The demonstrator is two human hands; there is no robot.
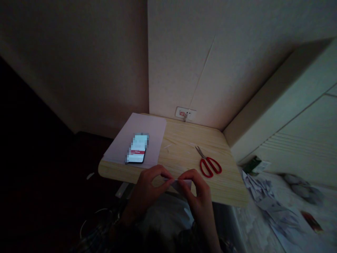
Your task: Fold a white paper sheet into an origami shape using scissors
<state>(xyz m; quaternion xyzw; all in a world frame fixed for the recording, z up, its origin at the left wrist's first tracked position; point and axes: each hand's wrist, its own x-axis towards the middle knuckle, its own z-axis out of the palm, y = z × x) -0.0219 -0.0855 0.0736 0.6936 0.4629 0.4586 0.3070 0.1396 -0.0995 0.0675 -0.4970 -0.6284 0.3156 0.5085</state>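
Note:
A small piece of white paper (pixel 178 187) is pinched between my two hands, just off the near edge of the small wooden table (pixel 181 161). My left hand (pixel 152 186) grips its upper left part between thumb and forefinger. Close beside it, my right hand (pixel 196 189) pinches the top edge, fingertips almost meeting the left ones. The paper looks folded, though the fingers hide part of it. Red-handled scissors (pixel 210 165) lie on the table beyond my right hand, blades slightly apart and pointing away. Beyond my left hand, a lit phone (pixel 138 149) rests on white paper sheets (pixel 150 124).
A wall socket (pixel 185 113) with a plug in it sits behind the table. At right, a bed (pixel 252 221) holds a heap of cut paper pieces (pixel 263 196) and a grey soft item (pixel 302 188). One paper scrap (pixel 90 175) is on the dark floor at left.

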